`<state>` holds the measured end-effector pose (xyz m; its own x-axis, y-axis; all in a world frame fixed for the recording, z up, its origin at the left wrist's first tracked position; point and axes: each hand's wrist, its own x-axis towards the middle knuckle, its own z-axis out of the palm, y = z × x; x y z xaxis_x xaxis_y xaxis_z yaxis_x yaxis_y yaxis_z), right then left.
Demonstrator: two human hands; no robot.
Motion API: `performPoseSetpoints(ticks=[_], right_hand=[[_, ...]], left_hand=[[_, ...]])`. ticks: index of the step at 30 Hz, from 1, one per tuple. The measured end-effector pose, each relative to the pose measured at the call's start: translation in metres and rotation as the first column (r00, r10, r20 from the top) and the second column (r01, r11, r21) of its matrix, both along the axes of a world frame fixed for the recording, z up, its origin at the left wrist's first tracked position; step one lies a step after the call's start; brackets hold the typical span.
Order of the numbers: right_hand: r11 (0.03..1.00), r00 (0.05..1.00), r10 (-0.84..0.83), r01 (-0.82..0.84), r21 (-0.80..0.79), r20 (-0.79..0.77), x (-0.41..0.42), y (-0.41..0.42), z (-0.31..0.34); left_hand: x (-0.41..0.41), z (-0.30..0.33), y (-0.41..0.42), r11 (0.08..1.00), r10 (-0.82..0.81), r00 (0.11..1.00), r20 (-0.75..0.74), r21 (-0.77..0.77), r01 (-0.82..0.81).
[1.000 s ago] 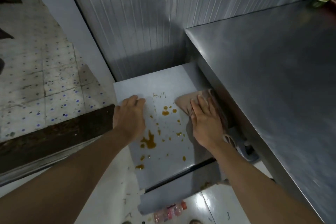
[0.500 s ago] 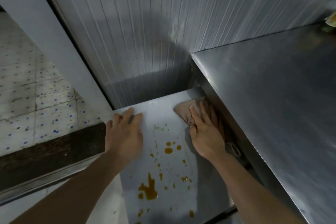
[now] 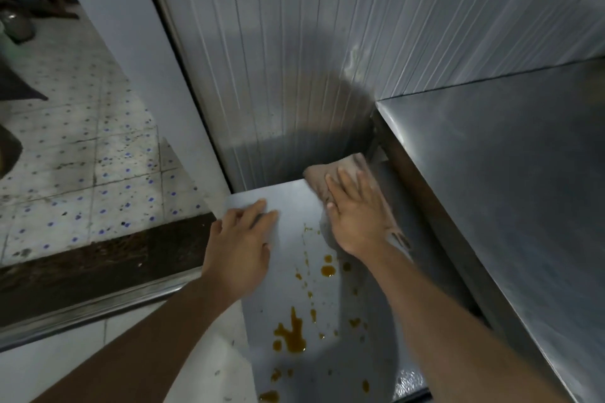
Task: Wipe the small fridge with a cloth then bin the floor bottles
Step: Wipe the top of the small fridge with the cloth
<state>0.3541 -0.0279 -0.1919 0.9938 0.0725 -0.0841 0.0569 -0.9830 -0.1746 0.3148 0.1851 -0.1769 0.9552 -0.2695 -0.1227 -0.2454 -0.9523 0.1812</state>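
My right hand (image 3: 357,216) presses flat, fingers straight and slightly apart, on the cloth (image 3: 340,173) at the small fridge (image 3: 294,203) top's one o'clock corner; my left hand (image 3: 240,250), fingers spread, braces at nine. I'd drag toward the brown spills (image 3: 291,334) at six. Steel counter (image 3: 507,190) hems three o'clock; bottles unseen.

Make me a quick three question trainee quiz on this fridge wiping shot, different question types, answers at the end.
1. True or false: the right hand presses the cloth flat at the fridge top's far right corner.
2. Which hand rests bare on the fridge top? A) left hand B) right C) neither
3. Fill in: the brown spills lie ____ the hands, on the camera's side.

Key: 1 true; 2 A; 3 nearer than
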Motion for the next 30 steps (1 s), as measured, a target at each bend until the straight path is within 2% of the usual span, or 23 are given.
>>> performPoseSetpoints(ticks=[4, 6, 9, 11, 12, 16, 21, 25, 30], right_hand=[[0.974, 0.985, 0.171, -0.166, 0.153, -0.018, -0.037, 0.044, 0.003], [0.975, 0.981, 0.195, -0.191, 0.115, -0.020, -0.035, 0.032, 0.007], [0.990, 0.994, 0.083, -0.091, -0.105, -0.076, -0.011, 0.009, 0.009], [0.991, 0.991, -0.065, 0.051, -0.123, -0.114, 0.000, 0.011, 0.011], [0.992, 0.990, -0.080, 0.067, -0.109, -0.116, -0.001, 0.020, 0.010], [0.992, 0.991, 0.122, -0.124, -0.028, -0.048, -0.027, 0.085, -0.001], [0.970, 0.976, 0.215, -0.209, 0.121, -0.035, 0.003, 0.131, -0.001], [0.955, 0.957, 0.291, -0.291, 0.063, 0.005, 0.006, 0.135, -0.001], [0.911, 0.917, 0.399, -0.399, 0.104, 0.021, -0.076, 0.113, 0.004]], left_hand=[[-0.031, 0.006, 0.016, 0.998, 0.028, 1.000, 0.000, -0.063, -0.028], [-0.040, 0.006, 0.024, 0.996, 0.028, 0.999, -0.022, -0.085, -0.029], [-0.042, 0.003, 0.032, 0.991, 0.011, 0.999, -0.034, -0.135, -0.015], [-0.042, 0.003, 0.034, 0.984, -0.002, 0.999, -0.042, -0.176, -0.005], [-0.042, 0.004, 0.036, 0.981, -0.007, 0.999, -0.048, -0.195, -0.002], [-0.048, 0.009, 0.048, 0.971, 0.009, 0.999, -0.040, -0.236, -0.018], [-0.056, 0.014, 0.072, 0.958, 0.107, 0.994, -0.031, -0.264, -0.111], [-0.060, 0.015, 0.078, 0.962, 0.128, 0.989, -0.070, -0.235, -0.141], [-0.068, 0.021, 0.076, 0.957, 0.140, 0.987, -0.083, -0.244, -0.156]])
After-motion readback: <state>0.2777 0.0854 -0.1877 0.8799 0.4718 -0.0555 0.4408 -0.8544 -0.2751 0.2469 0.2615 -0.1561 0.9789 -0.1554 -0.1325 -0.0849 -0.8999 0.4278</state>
